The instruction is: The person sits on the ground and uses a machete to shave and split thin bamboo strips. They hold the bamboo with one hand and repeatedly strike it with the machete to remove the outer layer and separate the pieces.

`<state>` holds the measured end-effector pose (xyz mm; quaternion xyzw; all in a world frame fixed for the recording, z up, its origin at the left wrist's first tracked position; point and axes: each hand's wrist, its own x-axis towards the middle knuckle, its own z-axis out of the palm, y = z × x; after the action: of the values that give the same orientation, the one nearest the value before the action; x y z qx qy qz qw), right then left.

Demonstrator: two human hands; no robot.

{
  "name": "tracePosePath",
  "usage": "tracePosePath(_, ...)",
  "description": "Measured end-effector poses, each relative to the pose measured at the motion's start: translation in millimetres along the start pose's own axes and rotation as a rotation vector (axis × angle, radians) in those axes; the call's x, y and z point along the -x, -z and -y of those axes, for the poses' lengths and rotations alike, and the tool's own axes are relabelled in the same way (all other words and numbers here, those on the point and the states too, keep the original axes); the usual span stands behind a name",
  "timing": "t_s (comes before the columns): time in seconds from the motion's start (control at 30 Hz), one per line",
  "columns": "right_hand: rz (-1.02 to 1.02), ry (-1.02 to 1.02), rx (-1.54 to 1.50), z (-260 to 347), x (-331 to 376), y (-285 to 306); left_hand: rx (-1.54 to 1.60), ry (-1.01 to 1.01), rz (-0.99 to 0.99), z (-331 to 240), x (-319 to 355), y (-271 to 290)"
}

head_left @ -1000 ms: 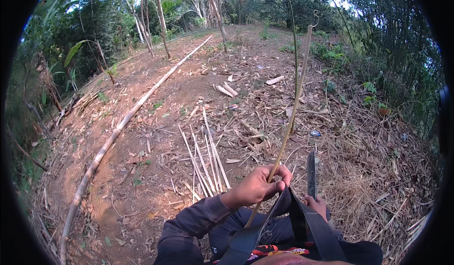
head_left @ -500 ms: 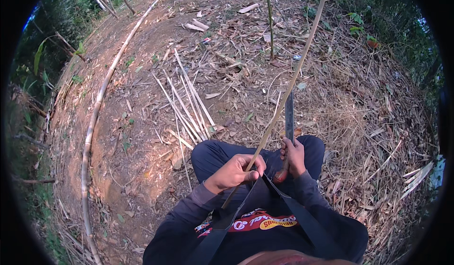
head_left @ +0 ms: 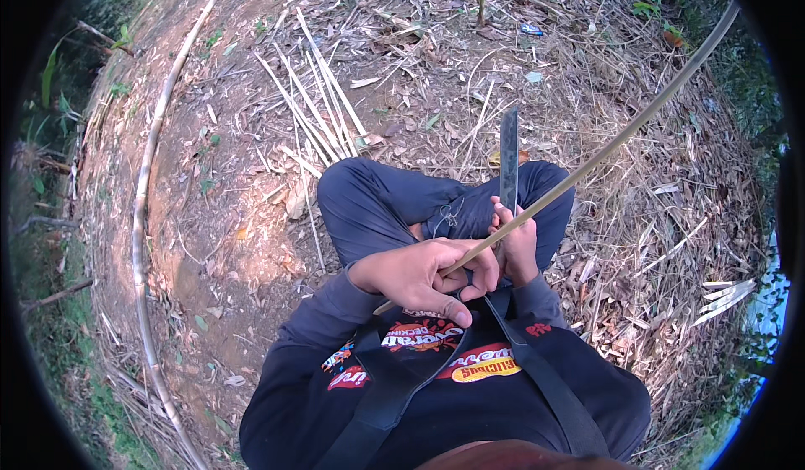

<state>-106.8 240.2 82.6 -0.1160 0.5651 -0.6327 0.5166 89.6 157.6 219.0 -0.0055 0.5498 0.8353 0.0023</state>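
Bamboo strip (head_left: 549,197), thin and pale brown, is in front of the person's body and runs slantwise from below the left hand (head_left: 423,277) up to the right side of the view. The left hand is closed around it near its lower end, with the thumb stretched out. The right hand (head_left: 518,244) is just beside and is closed on the handle of a knife (head_left: 509,155), whose dark blade points away from the body. The strip crosses over the right hand; I cannot tell whether they touch. Under the hands, two black straps (head_left: 553,378) lie over the printed dark shirt. Dark trousers (head_left: 377,193) cover the crossed legs. Beyond the left knee, several pale strips (head_left: 323,101) lie on the ground, and farther left lies a long pole (head_left: 147,168).
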Motion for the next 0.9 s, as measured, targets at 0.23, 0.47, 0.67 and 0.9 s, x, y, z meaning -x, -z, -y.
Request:
tracePosePath(0.23,-0.022,0.020,0.003,4,-5,2,-0.019,-0.150,-0.151,9,-5,-9)
tracePosePath(0.47,0.011,0.002,0.086,15,-3,-4,-0.173,-0.177,-0.519,-6,-15,9)
tracePosePath(0.67,0.032,0.006,0.099,13,3,0,-0.334,-0.299,-0.814,-28,-17,74)
tracePosePath(0.9,0.043,0.022,0.232,14,15,-13,-0.396,-0.490,-1.029,-111,20,96)
